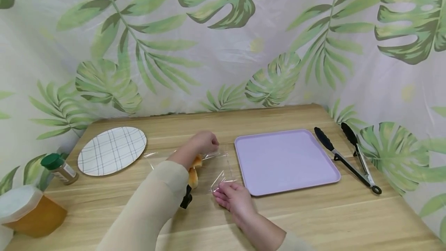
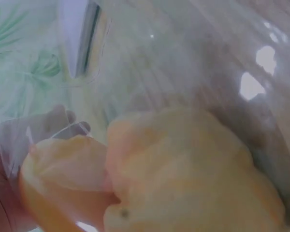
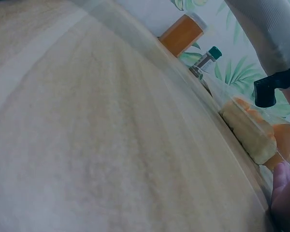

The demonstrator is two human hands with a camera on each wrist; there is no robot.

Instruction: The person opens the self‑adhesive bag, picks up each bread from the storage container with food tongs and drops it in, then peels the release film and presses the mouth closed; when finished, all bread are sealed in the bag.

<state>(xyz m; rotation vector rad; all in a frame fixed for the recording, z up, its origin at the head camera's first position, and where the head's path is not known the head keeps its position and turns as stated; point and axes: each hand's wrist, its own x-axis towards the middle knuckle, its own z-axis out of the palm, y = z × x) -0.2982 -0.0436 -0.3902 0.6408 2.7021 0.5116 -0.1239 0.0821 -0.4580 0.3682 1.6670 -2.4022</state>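
Handling the clear bag [image 1: 214, 167] well seemed to call for a light, even pull from both sides, so that the thin film opened without tearing. The bag lay on the table [image 1: 299, 216], just left of the tray [image 1: 285, 162], and the bread [image 1: 193, 177] sat inside it, partly hidden in the head view by the left forearm. At the far edge, the left hand [image 1: 203, 142] had its fingers curled closely together, apparently pinching the film. At the near corner, the right hand [image 1: 237, 200] pinched the plastic between thumb and fingertips; whether it held one layer or two could not be told. Taking a single layer on each side probably mattered most, since two layers gripped together would have held the bag closed. The black mount [image 3: 270, 89] on the left wrist appeared above the bread, so a raised wrist looked wise, to avoid squashing it. Tugging one corner alone likely risked dragging the bread sideways.
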